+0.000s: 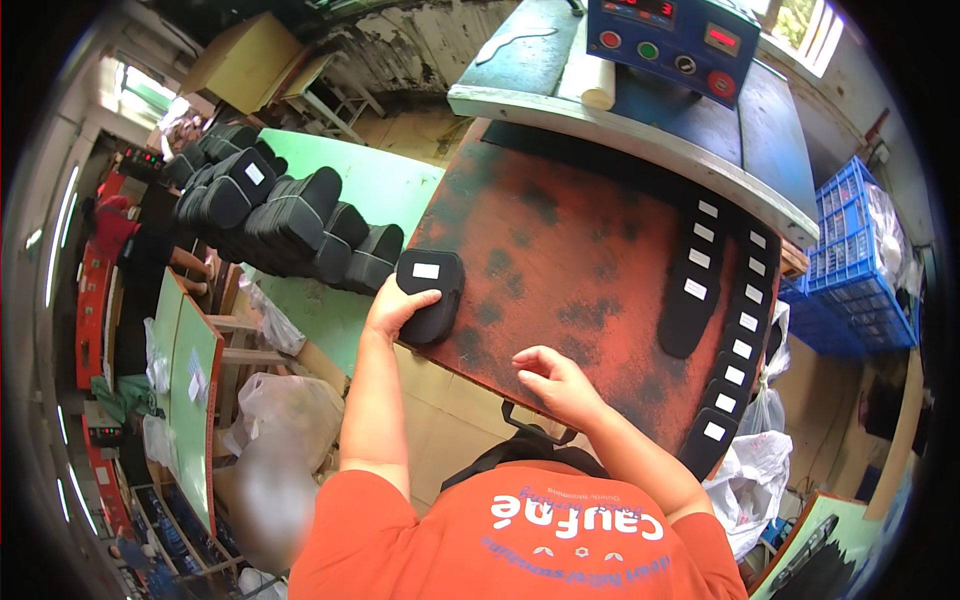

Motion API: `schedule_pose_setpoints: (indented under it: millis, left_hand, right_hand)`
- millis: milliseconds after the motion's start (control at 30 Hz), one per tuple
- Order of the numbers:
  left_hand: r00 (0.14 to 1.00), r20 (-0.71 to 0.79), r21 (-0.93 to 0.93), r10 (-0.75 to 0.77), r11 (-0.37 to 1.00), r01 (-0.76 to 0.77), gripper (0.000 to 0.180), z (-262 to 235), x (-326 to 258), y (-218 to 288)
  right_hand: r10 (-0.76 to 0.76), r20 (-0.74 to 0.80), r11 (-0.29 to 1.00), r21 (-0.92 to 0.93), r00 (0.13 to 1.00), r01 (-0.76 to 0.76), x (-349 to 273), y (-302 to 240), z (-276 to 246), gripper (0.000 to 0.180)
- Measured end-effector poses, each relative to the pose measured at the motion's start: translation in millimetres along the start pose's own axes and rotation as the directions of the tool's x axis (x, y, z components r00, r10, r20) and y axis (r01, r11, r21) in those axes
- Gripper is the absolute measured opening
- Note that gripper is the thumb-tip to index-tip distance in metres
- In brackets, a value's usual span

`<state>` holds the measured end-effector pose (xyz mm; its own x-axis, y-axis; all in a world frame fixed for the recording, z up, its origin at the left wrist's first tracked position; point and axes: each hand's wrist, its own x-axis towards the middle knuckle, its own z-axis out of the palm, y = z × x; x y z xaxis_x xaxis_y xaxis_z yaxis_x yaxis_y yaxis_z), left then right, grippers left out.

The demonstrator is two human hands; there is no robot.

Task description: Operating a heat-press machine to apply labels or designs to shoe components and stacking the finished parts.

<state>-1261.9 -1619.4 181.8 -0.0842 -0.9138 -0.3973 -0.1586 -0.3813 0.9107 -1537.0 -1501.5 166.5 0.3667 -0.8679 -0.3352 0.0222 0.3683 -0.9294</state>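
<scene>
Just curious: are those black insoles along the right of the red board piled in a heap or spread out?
Spread out: the black insoles lie in overlapping rows on the red board, each white label showing.

We see a small stack of black insoles (431,284) left of the frame's centre, lying flat at the left corner of the worn red board (560,260). The top one carries a white rectangular label. The stack's rounded end points toward the frame's lower left.
</scene>
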Motion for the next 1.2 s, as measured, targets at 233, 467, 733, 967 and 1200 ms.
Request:
schedule_pose_setpoints:
  millis: [233,467,733,967,1200]
  left_hand:
    - [0.961,0.238,-0.025,0.141,0.990,-0.139,0.067,127.7,-65.0,14.7]
    - [0.534,0.284,0.636,0.796,0.261,-0.726,0.040,219.5,-80.7,38.7]
    - [0.929,0.299,-0.130,0.219,0.974,-0.187,0.012,286.3,-13.4,20.6]
    - [0.932,0.321,0.133,0.166,0.967,-0.218,0.014,329.7,25.2,-19.6]
    - [0.733,0.643,0.049,0.224,0.942,-0.331,0.027,315.2,-49.3,23.0]
  right_hand:
    - [-0.219,-0.073,0.646,0.736,0.973,0.201,-7.1,5.7,-13.9,0.091]
    - [-0.184,-0.324,0.442,0.816,0.928,0.373,-64.4,20.3,-63.1,0.076]
    - [-0.193,-0.527,0.330,0.760,0.828,0.560,-164.9,32.8,-106.7,0.073]
    - [-0.029,-0.680,0.245,0.706,0.732,0.665,-195.3,46.6,-107.9,0.067]
    - [0.103,-0.766,0.507,0.589,0.634,0.629,-179.6,44.5,-96.5,0.052]
